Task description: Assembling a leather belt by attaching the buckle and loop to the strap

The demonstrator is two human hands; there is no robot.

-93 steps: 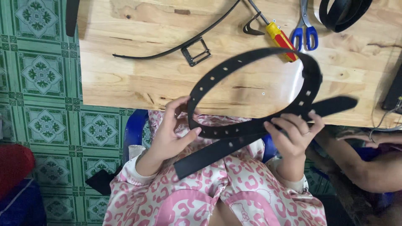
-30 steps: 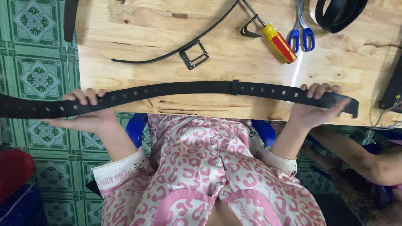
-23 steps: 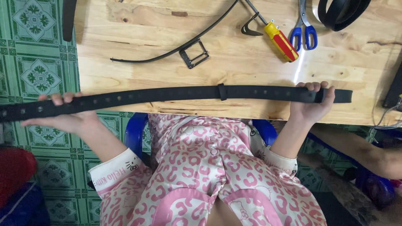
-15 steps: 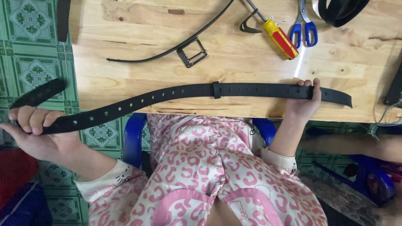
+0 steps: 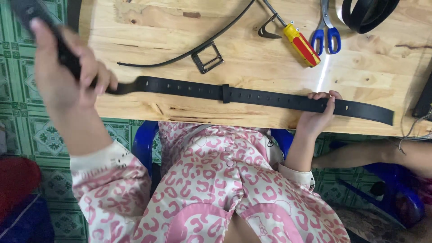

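Raised since half a second ago, the left hand (image 5: 63, 76) now sits high at the upper left, off the table's (image 5: 252, 72) left edge, where before it hung lower over the green tiled floor (image 5: 27, 130). It is closed in a fist around one end of the black belt (image 5: 270, 96); that end sticks up blurred past the knuckles. From the fist the belt runs right and lies flat along the table's near edge, punched with holes, a keeper loop (image 5: 226, 93) near its middle. The right hand (image 5: 317, 114) presses the belt down near its far end, fingers curled over the top edge and thumb below, pinning rather than lifting it. The belt's right tip (image 5: 387, 118) lies free on the wood beyond that hand.

Behind the belt lie a thin black strap (image 5: 189, 49) with a metal buckle (image 5: 207, 57), a red-and-yellow screwdriver (image 5: 302, 43), blue-handled scissors (image 5: 327, 33) and a coiled black belt (image 5: 369, 15) at the top right. A blue stool (image 5: 144, 144) shows under the pink patterned clothing (image 5: 216, 189). Another person's arm (image 5: 387, 155) reaches in from the right, below the table.
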